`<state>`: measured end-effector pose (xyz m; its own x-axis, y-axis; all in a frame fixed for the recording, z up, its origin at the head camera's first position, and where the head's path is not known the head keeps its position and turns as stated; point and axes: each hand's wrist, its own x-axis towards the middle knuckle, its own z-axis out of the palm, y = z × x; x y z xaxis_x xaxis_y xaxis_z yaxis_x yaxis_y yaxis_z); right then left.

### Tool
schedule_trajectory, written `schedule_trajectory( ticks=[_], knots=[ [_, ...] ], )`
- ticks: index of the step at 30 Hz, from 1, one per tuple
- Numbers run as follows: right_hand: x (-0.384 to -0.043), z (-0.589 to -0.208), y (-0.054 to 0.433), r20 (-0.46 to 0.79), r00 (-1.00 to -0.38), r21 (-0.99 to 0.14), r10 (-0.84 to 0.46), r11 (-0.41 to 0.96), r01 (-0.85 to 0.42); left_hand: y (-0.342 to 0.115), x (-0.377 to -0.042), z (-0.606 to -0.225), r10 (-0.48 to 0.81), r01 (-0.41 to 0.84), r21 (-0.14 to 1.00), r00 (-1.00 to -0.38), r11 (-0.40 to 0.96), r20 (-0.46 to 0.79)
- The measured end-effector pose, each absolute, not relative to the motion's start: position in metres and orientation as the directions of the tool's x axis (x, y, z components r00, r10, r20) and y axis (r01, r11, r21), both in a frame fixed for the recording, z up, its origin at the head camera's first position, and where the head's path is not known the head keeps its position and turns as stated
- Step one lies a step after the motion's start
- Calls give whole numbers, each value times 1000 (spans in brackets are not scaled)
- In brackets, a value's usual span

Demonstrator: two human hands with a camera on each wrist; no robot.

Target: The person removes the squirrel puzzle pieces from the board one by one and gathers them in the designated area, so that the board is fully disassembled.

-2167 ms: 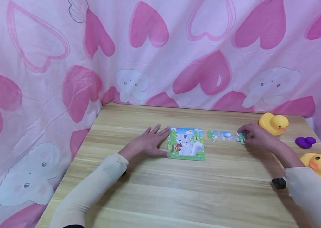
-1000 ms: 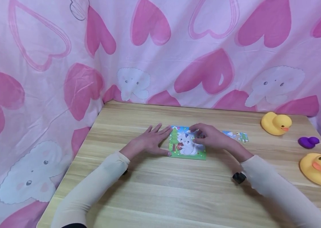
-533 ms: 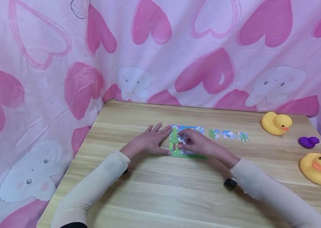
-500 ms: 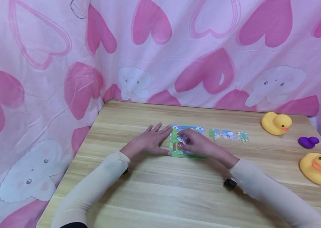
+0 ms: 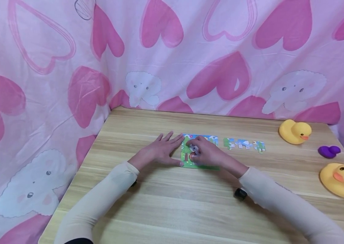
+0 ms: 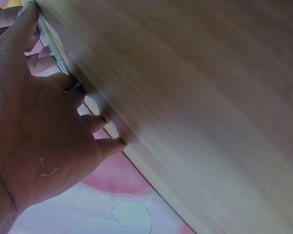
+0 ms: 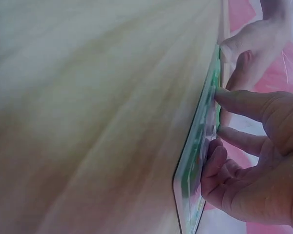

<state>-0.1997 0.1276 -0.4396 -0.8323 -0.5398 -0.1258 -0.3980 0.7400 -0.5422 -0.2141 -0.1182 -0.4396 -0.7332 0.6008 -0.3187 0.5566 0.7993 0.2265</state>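
On the table (image 5: 159,203) we recorded the puzzle (image 5: 186,156) lying flat, picture side up. We saw the left hand (image 5: 163,150) spread wide, thumb and index finger at the puzzle's left edge. The right hand (image 5: 210,154) touched its face with thumb and index finger, set narrowly apart; whether they pinched anything, we could not tell. We noted pieces (image 5: 245,143) in a row just right of the puzzle, with a purple toy (image 5: 327,152) farther right.
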Motion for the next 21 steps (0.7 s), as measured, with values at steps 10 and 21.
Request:
schedule_trajectory(
  ticks=[10, 21],
  knots=[
    [-209, -438, 126, -135, -833, -568, -537, 731, -379, -119, -214, -441, 608, 561, 236, -733, 794, -305],
    [-212, -440, 126, -62, -826, -581, -560, 693, -426, -119, -213, -440, 607, 561, 233, -734, 794, -303]
  ],
)
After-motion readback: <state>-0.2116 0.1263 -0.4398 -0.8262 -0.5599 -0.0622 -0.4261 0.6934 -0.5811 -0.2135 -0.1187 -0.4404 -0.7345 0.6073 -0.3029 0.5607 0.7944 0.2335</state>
